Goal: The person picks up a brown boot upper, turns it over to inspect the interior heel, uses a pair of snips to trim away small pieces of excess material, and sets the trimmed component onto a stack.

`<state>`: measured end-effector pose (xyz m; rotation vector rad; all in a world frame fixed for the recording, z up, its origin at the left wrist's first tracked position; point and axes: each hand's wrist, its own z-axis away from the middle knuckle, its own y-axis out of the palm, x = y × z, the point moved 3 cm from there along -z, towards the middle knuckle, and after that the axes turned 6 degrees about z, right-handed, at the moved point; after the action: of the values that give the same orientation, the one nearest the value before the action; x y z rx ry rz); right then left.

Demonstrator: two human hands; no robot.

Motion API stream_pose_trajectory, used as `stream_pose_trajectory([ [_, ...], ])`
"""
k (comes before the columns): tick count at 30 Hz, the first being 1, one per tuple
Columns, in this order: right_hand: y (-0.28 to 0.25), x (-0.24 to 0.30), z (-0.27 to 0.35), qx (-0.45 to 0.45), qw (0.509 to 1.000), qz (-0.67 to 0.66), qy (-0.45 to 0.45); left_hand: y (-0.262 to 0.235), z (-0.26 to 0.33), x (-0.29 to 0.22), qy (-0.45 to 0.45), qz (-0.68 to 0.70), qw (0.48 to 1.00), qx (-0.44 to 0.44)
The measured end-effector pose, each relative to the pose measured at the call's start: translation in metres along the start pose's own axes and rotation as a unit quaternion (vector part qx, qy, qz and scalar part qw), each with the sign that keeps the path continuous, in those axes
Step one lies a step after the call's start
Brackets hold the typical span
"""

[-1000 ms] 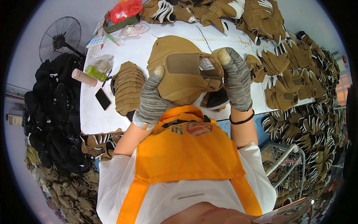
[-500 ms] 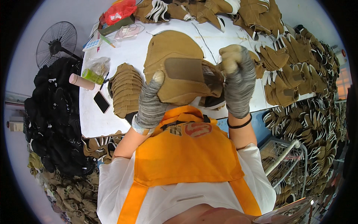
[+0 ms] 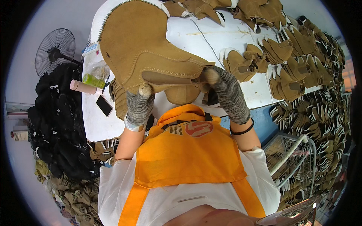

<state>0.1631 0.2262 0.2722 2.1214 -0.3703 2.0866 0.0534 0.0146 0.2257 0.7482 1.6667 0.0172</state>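
Fingers, head view, the only one: left hand [image 3: 138, 107] has its thumb on the near side of a brown boot upper [image 3: 134, 45], other fingers hidden underneath, so the upper is pinched between. Right hand [image 3: 229, 97] pinches the narrow end, thumb on top; its other fingertips can't be seen.

Upper is up off the white table [image 3: 188, 39], close to the camera, broad zigzag-stitched end toward far left, darker side panel [image 3: 166, 78] facing up. Holding it near two ends probably keeps the soft piece spread and stops it folding.

Another brown piece [image 3: 181, 95] sits below it, near the table's front edge. Brown stack [image 3: 118, 98] just beside the left hand, partly covered; likely placed there for easy reach. Grouped uppers [image 3: 281, 60] line the right side, probably bunched to save space.

Phone [image 3: 103, 106], pink bottle [image 3: 82, 87] and green container [image 3: 93, 81] lie at the left edge, seemingly kept out of the working area. Fan [image 3: 55, 52] stands beyond that edge, maybe for cooling.
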Motion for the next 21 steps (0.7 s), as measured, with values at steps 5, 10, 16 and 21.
stream_pose_trajectory([
  [5,0.007,-0.010,-0.004,0.015,0.997,-0.048,-0.062,0.007,-0.001,-0.006,-0.009,0.027,1.000,0.012],
  [10,0.003,-0.024,-0.015,0.015,0.999,0.045,0.011,-0.006,-0.006,0.006,-0.098,0.253,0.962,0.029],
  [16,0.022,-0.056,-0.034,0.119,0.991,-0.049,0.024,-0.003,-0.005,0.015,-0.148,0.375,0.915,0.000],
  [21,0.037,-0.053,-0.033,0.109,0.990,-0.094,-0.006,0.011,-0.005,0.018,-0.209,0.438,0.874,-0.002],
])
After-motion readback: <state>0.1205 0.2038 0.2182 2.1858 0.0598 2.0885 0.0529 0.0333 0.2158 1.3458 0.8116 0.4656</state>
